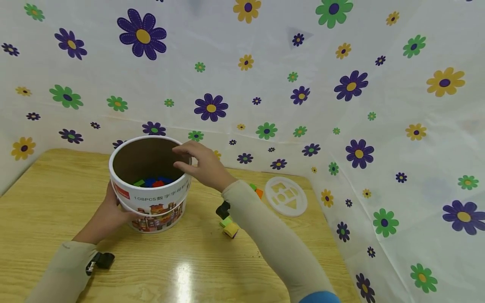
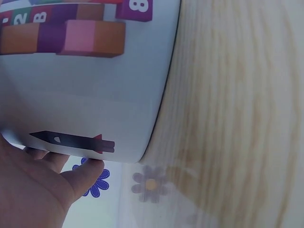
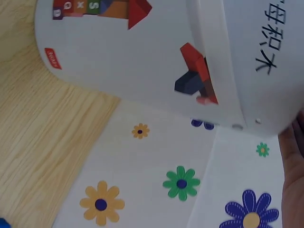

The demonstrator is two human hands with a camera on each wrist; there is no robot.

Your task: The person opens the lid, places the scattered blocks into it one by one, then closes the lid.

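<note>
Bucket [image 1: 156,198] is upright on the left part of the desk [image 1: 212,269], left hand [image 1: 113,216] wrapped round its lower left side, right hand [image 1: 206,164] part-open at the right rim with nothing visible in it; can't tell if it touches. Main risk as I see it: a right-hand bump on the rim with a loose left grip tips it and spills the blocks inside [image 1: 158,183], or the right sleeve [image 1: 276,248] sweeps the yellow block [image 1: 230,229] away. Desk's glossy pale wood-grain, flower-print sheeting [image 1: 227,84] behind and right.
</note>
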